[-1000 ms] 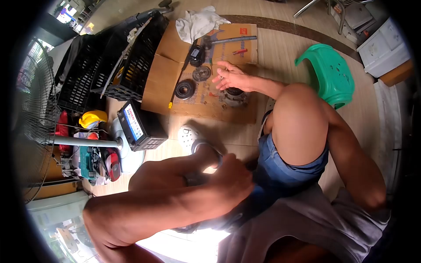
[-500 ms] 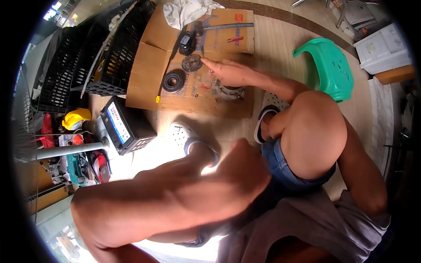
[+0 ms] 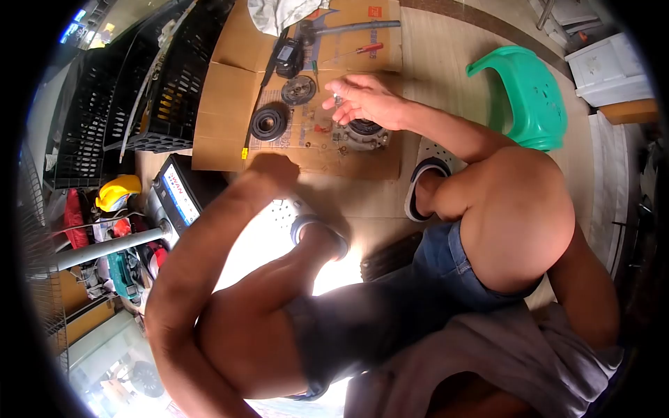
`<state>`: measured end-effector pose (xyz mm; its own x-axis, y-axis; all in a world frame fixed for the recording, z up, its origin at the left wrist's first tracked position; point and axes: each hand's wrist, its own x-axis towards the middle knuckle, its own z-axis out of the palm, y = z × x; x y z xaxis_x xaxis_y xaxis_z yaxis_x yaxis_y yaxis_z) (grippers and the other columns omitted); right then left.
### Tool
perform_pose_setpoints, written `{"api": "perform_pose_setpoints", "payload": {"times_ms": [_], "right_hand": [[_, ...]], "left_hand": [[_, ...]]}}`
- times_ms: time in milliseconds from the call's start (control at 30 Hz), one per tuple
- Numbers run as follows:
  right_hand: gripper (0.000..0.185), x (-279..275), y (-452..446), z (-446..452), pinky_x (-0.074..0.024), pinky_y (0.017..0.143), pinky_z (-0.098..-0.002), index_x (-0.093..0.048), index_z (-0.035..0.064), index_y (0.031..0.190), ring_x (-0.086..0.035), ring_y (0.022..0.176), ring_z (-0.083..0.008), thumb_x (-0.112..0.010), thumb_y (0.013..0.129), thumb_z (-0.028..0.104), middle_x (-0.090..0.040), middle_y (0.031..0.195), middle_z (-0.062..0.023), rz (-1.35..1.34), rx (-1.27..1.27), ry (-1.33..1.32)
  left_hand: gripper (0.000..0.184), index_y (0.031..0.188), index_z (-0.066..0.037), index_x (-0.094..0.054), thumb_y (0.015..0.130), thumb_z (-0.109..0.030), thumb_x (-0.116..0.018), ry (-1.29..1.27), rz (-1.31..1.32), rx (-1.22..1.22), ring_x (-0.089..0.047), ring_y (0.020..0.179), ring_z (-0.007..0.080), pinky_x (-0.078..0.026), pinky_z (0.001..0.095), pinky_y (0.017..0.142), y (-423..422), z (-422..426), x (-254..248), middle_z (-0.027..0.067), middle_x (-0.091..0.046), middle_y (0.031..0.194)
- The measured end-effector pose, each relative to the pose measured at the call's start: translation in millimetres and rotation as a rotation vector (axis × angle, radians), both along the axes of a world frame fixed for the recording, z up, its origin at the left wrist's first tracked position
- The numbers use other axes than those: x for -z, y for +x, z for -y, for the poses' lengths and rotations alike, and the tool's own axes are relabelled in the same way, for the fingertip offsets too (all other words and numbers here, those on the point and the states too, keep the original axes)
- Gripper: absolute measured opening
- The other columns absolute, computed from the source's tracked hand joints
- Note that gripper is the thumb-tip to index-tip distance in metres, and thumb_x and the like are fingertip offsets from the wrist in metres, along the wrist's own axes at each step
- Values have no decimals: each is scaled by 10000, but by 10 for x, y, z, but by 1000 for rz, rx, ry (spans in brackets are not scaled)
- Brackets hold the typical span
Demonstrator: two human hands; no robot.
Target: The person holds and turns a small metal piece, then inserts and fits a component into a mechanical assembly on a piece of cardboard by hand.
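My right hand hovers over the cardboard, its thumb and fingers partly bent around a small shiny piece too small to name. Just below it lies a round metal housing with a dark centre, partly covered by the hand. My left hand is at the cardboard's near edge, with its fingers curled under and hidden. Beyond it rests a black grooved pulley. A flat grey metal disc lies farther back. Several tiny metal parts are scattered near the housing.
Around the work are a green screwdriver, red screwdriver, black tool, hammer and white cloth. Black crates and a SWAN battery stand left; a green stool stands right.
My left hand has moved forward and left from above my lap to the cardboard's near edge. My right hand has shifted slightly right, away from the disc, and its fingers have spread more.
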<state>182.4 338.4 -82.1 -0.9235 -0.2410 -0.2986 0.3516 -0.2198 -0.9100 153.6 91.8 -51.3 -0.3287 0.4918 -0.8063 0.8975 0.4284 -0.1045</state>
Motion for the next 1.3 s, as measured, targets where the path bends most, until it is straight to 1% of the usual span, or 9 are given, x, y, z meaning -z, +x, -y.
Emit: {"api": "perform_pose_setpoints", "payload": {"times_ms": [167,267,367,500,667,867,967,1100,1300], "right_hand": [[495,2,4,46,-534,738,-314,-577,-2,1180,-625,796,-183,-548,996,457,-631,1008,-113,-25,25,222],[398,-74,71,62,-529,766,-337,-642,35,1105,-639,818,-202,-595,978,410,-635,976,-118,-550,-73,740],[316,-217,153,51,-522,802,-356,-672,57,1060,-652,851,-228,-634,958,354,-660,955,-131,-575,-198,758],[327,-54,110,45,-523,799,-329,-680,22,1117,-651,883,-192,-634,966,308,-681,1108,-123,-465,-135,504],[515,29,65,-4,-544,862,-329,-465,0,1375,-629,971,-181,-550,1015,359,-633,1176,-156,-110,58,8],[509,-78,41,0,-535,801,-296,-501,20,1354,-606,882,-144,-518,1022,406,-640,1121,-117,-20,-73,179],[452,-105,55,89,-510,674,-286,-644,31,1192,-596,783,-133,-533,1013,431,-651,992,-70,-220,-107,400],[417,-134,108,93,-503,699,-280,-693,39,1112,-593,752,-122,-537,1013,412,-689,891,-50,-515,-151,685],[442,-2,36,83,-530,788,-311,-567,28,1301,-628,843,-163,-549,1016,365,-674,1120,-100,-185,-2,91]], "left_hand": [[184,948,-82,-749,820,-178,-658,76,171,112,-700,969,284,-549,425,780,707,-75,187,131,-725,1010],[162,915,-87,-749,816,-174,-654,125,204,189,-702,942,284,-546,424,765,780,-116,84,130,-725,976],[144,882,-92,-749,811,-169,-650,151,204,224,-704,914,284,-543,423,750,785,-118,38,130,-725,941],[128,838,-98,-749,806,-164,-645,175,209,245,-707,877,284,-539,422,730,787,-110,0,129,-724,895],[123,784,-106,-749,799,-157,-638,202,211,255,-710,831,284,-535,420,705,789,-81,-1,128,-724,838],[120,732,-120,-743,787,-155,-642,293,208,236,-712,790,281,-531,419,679,786,-41,112,121,-720,784],[117,725,-120,-740,784,-155,-645,286,191,243,-710,773,288,-532,417,670,784,-39,133,116,-718,767],[110,725,-119,-737,779,-157,-649,317,190,235,-710,770,292,-534,419,676,750,-15,177,118,-717,765],[105,810,-110,-745,787,-169,-662,328,181,190,-710,839,289,-543,422,734,744,5,141,116,-725,846]]}}
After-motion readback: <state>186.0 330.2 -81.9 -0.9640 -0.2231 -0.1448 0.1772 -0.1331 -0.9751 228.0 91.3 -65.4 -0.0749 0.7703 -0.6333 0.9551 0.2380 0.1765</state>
